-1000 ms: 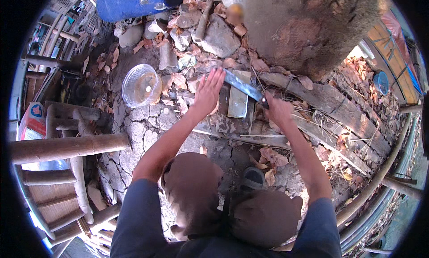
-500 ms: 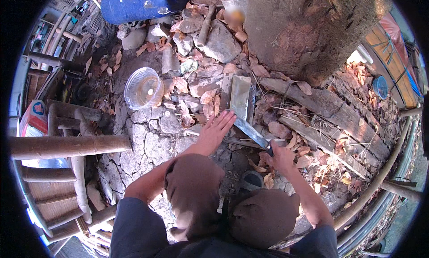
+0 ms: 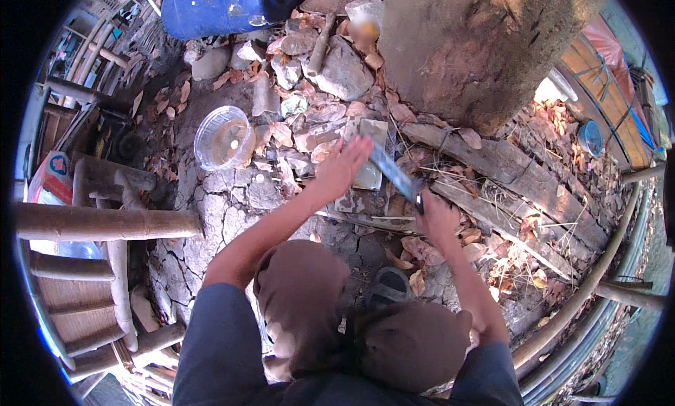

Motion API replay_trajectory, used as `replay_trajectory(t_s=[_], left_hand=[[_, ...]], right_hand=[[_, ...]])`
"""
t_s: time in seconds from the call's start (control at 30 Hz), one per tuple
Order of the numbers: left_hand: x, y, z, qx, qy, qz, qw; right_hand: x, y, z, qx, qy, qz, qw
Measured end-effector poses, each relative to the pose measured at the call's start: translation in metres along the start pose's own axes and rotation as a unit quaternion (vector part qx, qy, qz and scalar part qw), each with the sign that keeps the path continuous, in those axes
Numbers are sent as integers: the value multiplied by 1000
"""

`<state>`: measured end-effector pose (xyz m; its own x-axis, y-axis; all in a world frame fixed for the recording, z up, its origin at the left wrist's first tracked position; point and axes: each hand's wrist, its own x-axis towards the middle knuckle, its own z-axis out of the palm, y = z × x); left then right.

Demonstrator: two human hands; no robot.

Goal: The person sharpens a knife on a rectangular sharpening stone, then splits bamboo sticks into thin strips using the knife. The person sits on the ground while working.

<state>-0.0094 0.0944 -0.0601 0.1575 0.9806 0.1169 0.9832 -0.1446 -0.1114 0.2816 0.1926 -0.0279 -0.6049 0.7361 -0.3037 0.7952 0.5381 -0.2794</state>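
Observation:
My right hand (image 3: pixel 439 221) is closed round the dark handle of a long knife (image 3: pixel 394 171). The blade slants up and to the left across a flat grey whetstone (image 3: pixel 368 178), covering part of it. Near the blade's tip lies my left hand (image 3: pixel 342 169), its fingers stretched out and pressing on the metal. The stone rests on the ground in front of my knees. Left of it stands a clear round plastic tub (image 3: pixel 225 138) with some brownish water and a small pale object in it.
Rocks (image 3: pixel 339 70) and dry leaves lie beyond the stone, with a blue plastic drum (image 3: pixel 211 10) behind. A thick trunk (image 3: pixel 457 54) rises at the far right. Weathered planks (image 3: pixel 506 170) lie to the right; a bamboo frame (image 3: pixel 105 221) juts in from the left.
Both hands have slid the knife forward, away from me, along the whetstone. The lower end of the stone now shows below the blade.

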Motion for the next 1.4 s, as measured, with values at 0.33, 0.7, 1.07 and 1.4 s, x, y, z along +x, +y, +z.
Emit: replay_trajectory(t_s=[0.33,0.7,1.07,1.4], left_hand=[[13,16,-27,89,-86,56,991],[49,6,-59,-143,3,-21,990],[37,58,-25,-179,45,-65,981],[58,35,-17,-157,-8,-39,987]], right_hand=[[-40,15,13,-25,-8,-1,1000],[-7,47,-4,160,39,-110,980],[-20,16,12,567,-198,125,790],[3,33,34,323,-51,23,945]])
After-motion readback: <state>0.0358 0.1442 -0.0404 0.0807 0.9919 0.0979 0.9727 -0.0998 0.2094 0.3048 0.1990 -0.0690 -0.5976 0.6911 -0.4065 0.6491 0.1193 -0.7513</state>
